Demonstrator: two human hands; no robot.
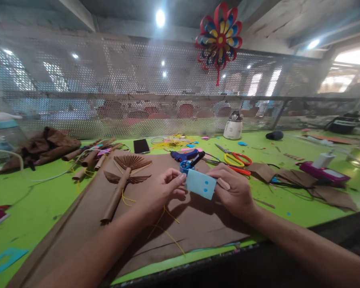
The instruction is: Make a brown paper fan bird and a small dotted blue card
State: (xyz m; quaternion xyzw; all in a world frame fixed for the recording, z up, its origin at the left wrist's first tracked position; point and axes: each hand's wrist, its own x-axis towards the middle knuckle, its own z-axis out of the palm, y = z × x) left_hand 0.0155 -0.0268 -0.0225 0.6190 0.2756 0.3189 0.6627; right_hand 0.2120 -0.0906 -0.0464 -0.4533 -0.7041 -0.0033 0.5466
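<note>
A light blue paper piece (200, 184) with two darker blue dots is raised over the brown paper sheet (195, 228). My right hand (235, 192) pinches its right side. At the paper's left edge is my left hand (165, 190), its thumb and fingertips close together against or beside that edge. Just behind the paper stands a small blue holder (184, 166) with a black pen-like item (197, 159) in it. To the left of my hands, a rolled brown paper tube with pleated fans (117, 196) lies on the brown sheet.
Behind my hands lie a blue glue gun (184, 155) and scissors (237, 159). A phone (141, 146), yellow strands (177, 141) and a white bottle (233, 127) are farther back. Brown paper pieces (297, 178) and a purple item (327, 175) lie to the right.
</note>
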